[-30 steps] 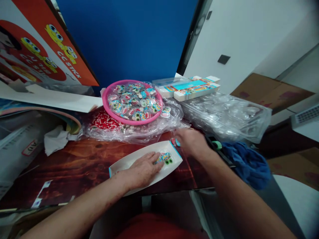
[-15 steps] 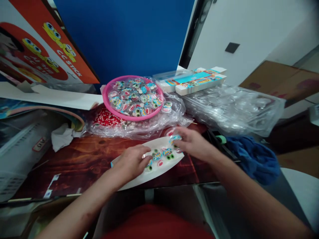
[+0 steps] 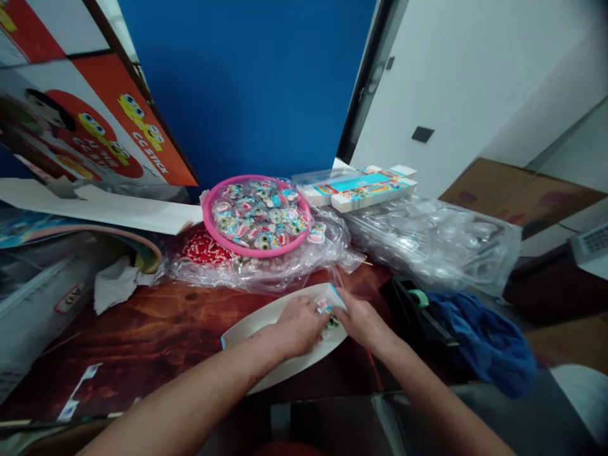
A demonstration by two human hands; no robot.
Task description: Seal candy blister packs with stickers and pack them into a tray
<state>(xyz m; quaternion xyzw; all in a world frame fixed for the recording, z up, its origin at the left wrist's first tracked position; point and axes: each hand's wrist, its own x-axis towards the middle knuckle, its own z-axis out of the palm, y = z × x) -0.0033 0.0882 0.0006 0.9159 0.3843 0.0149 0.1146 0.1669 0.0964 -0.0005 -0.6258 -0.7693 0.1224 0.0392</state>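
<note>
A shallow white cardboard box (image 3: pixel 263 321), open at the top and edged in blue, lies on the dark wooden table in front of me. Inside its right half are small clear-wrapped candy packets (image 3: pixel 333 321), printed in blue, pink and green. My left hand (image 3: pixel 304 324) reaches into the box, its fingers curled down on the packets and partly hiding them. At the box's right end, my right hand (image 3: pixel 360 322) grips the end wall, thumb toward the inside. Its other fingers are mostly hidden.
Behind the box, a pink round basin (image 3: pixel 209 218) full of similar packets rests on clear plastic bags (image 3: pixel 285 272). Printed flat boxes (image 3: pixel 373 189) and clear plastic trays (image 3: pixel 432 237) lie at back right. Blue cloth (image 3: pixel 484 342) is at right, a white crate (image 3: pixel 45 316) at left.
My left hand has moved right, over the packets in the box. My right hand has lowered from holding packets above the box to its right end. The view has tilted up.
</note>
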